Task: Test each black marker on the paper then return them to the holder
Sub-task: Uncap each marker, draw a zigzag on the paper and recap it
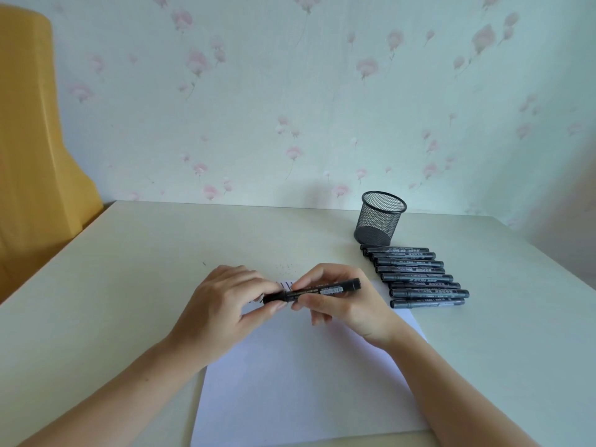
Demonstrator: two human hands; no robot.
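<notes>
A black marker (322, 290) lies level between my two hands, just above the white paper (290, 382). My left hand (225, 304) pinches its left end, the capped part, between thumb and fingers. My right hand (338, 301) grips the barrel. Short pen strokes (285, 285) show on the paper behind my fingers. Several more black markers (416, 275) lie in a row on the table to the right of the paper. The black mesh holder (380, 219) stands upright behind them with nothing visible inside.
The cream table (129, 285) meets a flowered wall at its far edge. A yellow chair back (35, 140) stands off the table's left side. A few small ink specks (285, 267) mark the tabletop beyond the paper.
</notes>
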